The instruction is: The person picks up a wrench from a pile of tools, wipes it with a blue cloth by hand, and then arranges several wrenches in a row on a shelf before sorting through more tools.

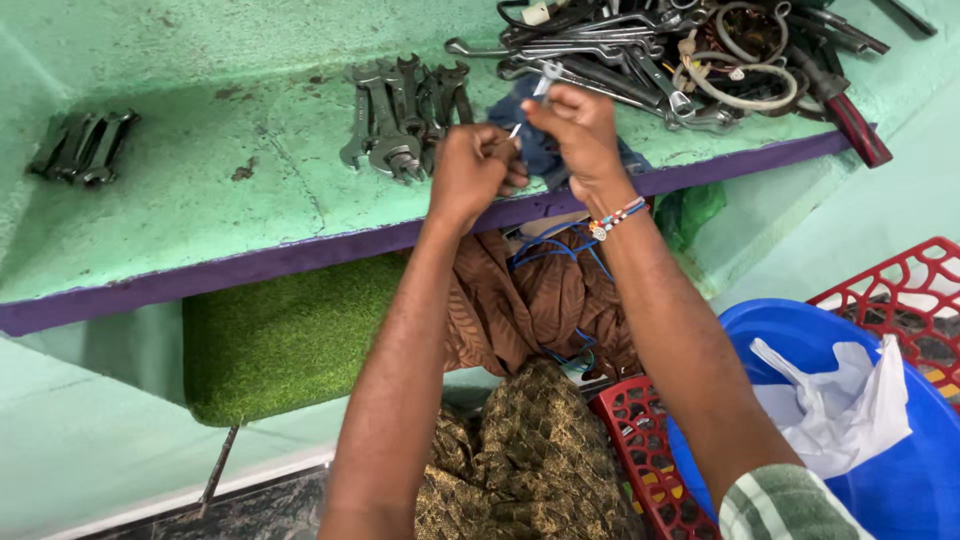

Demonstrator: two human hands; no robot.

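Both hands closed on small spanner (547,78) above shelf (200,200): right hand (580,130) pinching upper end, left hand (470,170) lower.

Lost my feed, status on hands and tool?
Left hand and right hand both gripping a small spanner over the green shelf. Spanner pile beside, nothing blocking.

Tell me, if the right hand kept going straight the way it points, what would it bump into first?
Probably the heap of spanners and cables at the back of the green shelf. The right hand points up and away toward it, though depth is hard to judge.
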